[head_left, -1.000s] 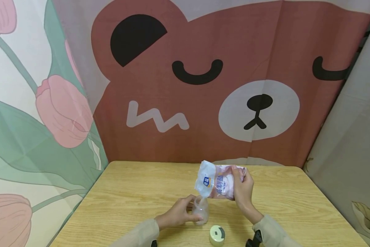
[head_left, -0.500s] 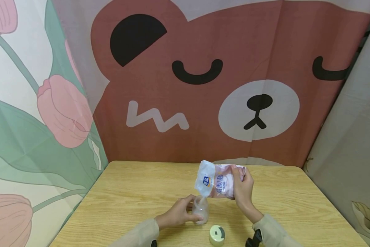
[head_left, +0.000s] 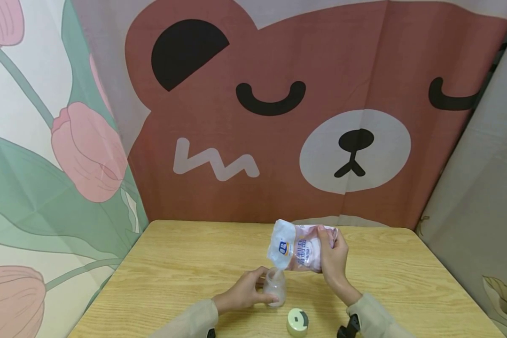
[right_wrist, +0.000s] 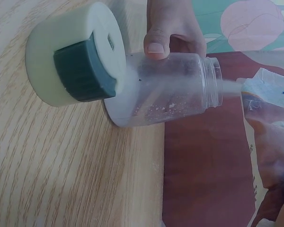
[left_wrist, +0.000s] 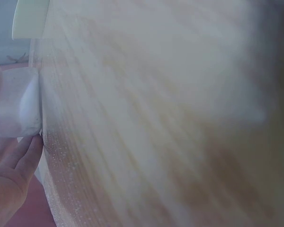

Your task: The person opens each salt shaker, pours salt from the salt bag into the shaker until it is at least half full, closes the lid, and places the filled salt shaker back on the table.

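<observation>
A clear shaker jar [head_left: 275, 292] stands upright on the table, its mouth uncovered. My left hand [head_left: 245, 292] grips it from the left, thumb in front and fingers behind. Above it, my right hand [head_left: 334, 258] holds a pink and white bag of salt [head_left: 304, 249], tipped with its torn corner at the jar's mouth. In the right wrist view a white stream of salt [right_wrist: 232, 87] runs from the bag [right_wrist: 274, 132] into the jar [right_wrist: 180, 90], where white salt lies at the bottom. The left wrist view shows the jar [left_wrist: 16, 101] against the fingers [left_wrist: 28, 158].
A pale yellow-green cap [head_left: 297, 322] with a dark green flap lies on the wooden table [head_left: 177, 263], in front of the jar and to its right. White grains are scattered near the jar in the left wrist view. A bear-print curtain [head_left: 219, 202] hangs behind the table.
</observation>
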`<state>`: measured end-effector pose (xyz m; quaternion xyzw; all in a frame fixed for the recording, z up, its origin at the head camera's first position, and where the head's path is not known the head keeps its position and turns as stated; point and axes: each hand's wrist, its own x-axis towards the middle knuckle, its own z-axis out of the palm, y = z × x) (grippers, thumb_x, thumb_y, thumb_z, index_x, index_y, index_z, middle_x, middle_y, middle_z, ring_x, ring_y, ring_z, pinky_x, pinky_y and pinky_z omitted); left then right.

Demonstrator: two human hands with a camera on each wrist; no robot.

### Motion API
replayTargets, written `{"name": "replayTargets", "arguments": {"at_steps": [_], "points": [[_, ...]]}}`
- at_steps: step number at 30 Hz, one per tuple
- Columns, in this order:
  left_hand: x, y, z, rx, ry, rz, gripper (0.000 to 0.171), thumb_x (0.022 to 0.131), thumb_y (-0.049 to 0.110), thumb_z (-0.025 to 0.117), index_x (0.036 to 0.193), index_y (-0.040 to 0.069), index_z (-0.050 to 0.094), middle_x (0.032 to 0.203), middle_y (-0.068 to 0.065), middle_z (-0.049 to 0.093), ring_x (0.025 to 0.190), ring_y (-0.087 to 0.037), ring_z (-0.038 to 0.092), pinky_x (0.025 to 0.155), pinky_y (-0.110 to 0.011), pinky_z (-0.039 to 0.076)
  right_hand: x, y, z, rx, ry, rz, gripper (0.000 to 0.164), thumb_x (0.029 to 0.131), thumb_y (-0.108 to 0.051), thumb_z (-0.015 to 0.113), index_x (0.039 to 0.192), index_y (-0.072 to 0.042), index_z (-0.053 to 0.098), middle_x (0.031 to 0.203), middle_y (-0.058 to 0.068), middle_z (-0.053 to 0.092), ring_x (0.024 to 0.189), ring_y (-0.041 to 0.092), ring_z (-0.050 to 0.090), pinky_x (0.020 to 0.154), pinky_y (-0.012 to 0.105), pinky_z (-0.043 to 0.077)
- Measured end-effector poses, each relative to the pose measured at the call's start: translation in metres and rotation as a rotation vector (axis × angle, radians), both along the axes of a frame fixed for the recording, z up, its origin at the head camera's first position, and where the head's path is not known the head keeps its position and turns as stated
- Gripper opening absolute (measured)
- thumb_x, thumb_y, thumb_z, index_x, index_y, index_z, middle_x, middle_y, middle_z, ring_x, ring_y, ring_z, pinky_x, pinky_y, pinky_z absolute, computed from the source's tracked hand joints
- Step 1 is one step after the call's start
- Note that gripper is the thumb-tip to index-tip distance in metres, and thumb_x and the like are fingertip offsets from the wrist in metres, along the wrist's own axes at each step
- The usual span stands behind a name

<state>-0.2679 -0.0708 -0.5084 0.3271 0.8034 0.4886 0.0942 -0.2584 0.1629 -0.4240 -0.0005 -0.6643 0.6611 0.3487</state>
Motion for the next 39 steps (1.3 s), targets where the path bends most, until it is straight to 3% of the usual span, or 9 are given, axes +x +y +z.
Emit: {"name": "replayTargets", "arguments": {"at_steps": [3,8,25,39], "points": [[0.000,0.000,0.000,0.001,-0.001,0.000,0.049,0.082,0.020,0.083,0.122,0.007,0.058,0.121,-0.009,0.065,0.106,-0.015,0.065,0.089,-0.024,0.052,-0.010,0.004,-0.012,-0.013,-0.012,-0.012,0.032,0.099,-0.014,0.061,0.075,-0.002,0.044,0.062,-0.003,0.045,0.051,0.004,0.047,0.040,0.017,0.039],[0.000,0.000,0.000,-0.001,-0.001,0.003,0.049,0.082,0.021,0.083,0.122,0.007,0.058,0.122,-0.009,0.065,0.106,-0.015,0.065,0.090,-0.024,0.052,-0.013,0.006,-0.016,-0.001,0.013,-0.023,0.034,0.099,-0.016,0.062,0.075,-0.002,0.044,0.063,-0.002,0.045,0.052,0.004,0.047,0.040,0.018,0.039],[0.000,0.000,0.000,-0.003,-0.004,0.005,0.049,0.082,0.021,0.083,0.122,0.007,0.058,0.121,-0.008,0.065,0.105,-0.015,0.065,0.089,-0.024,0.052,-0.012,0.006,-0.014,0.011,0.021,-0.018,0.030,0.099,-0.018,0.063,0.078,-0.002,0.049,0.064,-0.001,0.047,0.052,0.005,0.048,0.040,0.018,0.040],[-0.001,0.000,-0.001,-0.011,0.017,0.004,0.049,0.082,0.022,0.083,0.122,0.007,0.058,0.120,-0.007,0.065,0.105,-0.014,0.065,0.090,-0.024,0.052,-0.011,0.006,-0.012,0.031,0.035,-0.012,0.034,0.099,-0.017,0.062,0.076,-0.001,0.045,0.064,-0.002,0.045,0.053,0.005,0.047,0.040,0.018,0.039]]}}
